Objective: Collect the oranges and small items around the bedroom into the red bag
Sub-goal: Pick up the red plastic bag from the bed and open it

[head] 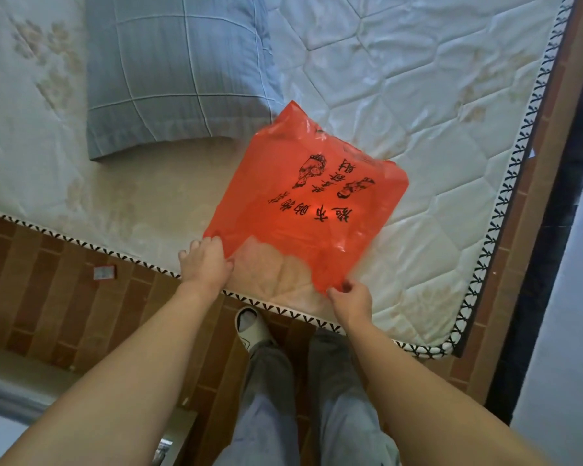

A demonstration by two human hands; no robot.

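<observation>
Beside red bag (303,203): pillow (179,72), mattress (418,95).

Both bare arms reach forward, the left hand (205,265) and right hand (352,299) each with fingers curled in a pinch.

Bedroom (mattress (401,95); pillow (175,72))
</observation>
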